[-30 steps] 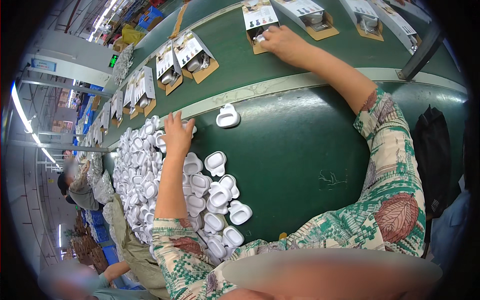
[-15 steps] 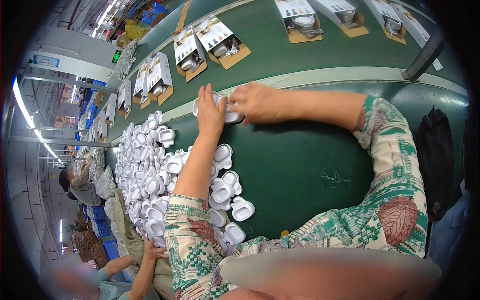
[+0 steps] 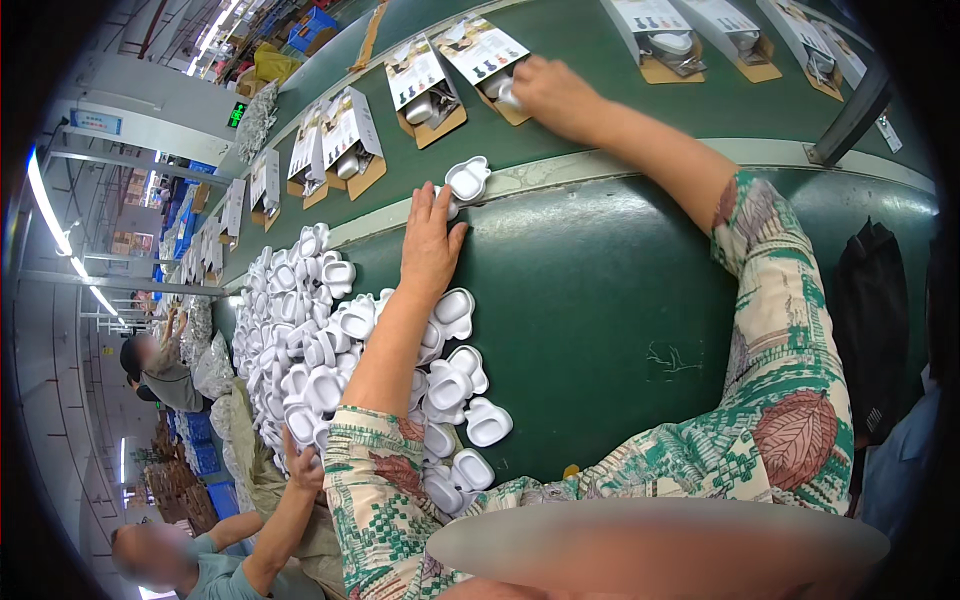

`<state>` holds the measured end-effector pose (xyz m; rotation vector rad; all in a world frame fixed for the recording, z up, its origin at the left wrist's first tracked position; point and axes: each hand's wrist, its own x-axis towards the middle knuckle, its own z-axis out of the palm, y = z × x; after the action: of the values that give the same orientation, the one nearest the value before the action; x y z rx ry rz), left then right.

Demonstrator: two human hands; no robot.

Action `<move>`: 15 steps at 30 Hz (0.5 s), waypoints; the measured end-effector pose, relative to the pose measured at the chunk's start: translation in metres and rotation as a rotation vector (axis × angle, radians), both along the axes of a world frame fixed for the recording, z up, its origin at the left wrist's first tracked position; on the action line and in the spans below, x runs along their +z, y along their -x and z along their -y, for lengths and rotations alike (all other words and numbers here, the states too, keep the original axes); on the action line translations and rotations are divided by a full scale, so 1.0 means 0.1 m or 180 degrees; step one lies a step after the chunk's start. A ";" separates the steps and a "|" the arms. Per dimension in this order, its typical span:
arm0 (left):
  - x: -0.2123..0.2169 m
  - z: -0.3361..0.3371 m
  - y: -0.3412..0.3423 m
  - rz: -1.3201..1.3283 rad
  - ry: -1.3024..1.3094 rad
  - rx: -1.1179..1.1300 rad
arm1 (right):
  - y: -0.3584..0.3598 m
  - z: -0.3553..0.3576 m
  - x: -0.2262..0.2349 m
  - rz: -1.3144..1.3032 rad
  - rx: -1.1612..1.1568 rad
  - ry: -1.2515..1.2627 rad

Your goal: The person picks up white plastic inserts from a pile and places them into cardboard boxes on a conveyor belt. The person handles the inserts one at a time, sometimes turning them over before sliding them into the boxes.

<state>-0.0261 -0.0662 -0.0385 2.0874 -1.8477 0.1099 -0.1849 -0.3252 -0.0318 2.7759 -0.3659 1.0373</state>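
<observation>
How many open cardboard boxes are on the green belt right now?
About 9: three at top right, one at the right hand, one beside it, several more trailing left; farther ones blur together.

White plastic pieces (image 3: 330, 350), dark green table (image 3: 600, 300), leaf-patterned green, cream and perhaps rust sleeves (image 3: 790, 400).

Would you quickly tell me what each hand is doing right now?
Left hand: open, flat on the green table, fingertips at a white plastic piece.
Right hand: closed on a white piece at an open box.
</observation>
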 end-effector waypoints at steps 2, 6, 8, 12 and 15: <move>-0.02 0.13 0.04 -0.0095 0.0041 0.0018 | 0.03 0.28 0.02 0.0223 -0.0474 0.0012; -0.06 0.19 0.00 -0.0055 0.0217 0.0093 | 0.03 0.30 -0.04 0.0440 -0.0352 -0.0252; -0.08 0.11 -0.06 0.0308 0.0391 0.0197 | -0.03 -0.12 -0.04 0.0557 0.0748 -0.0463; -0.13 0.09 -0.06 0.0503 0.0457 0.0348 | -0.02 -0.62 -0.15 -0.0401 0.1152 -0.0416; -0.16 0.00 -0.08 -0.0181 0.0210 0.0571 | -0.08 -0.63 -0.14 -0.0439 0.1049 -0.0307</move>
<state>-0.0185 -0.0666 -0.0547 2.1836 -1.6005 0.1521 -0.1771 -0.2626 -0.0459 3.0431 0.0651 0.9008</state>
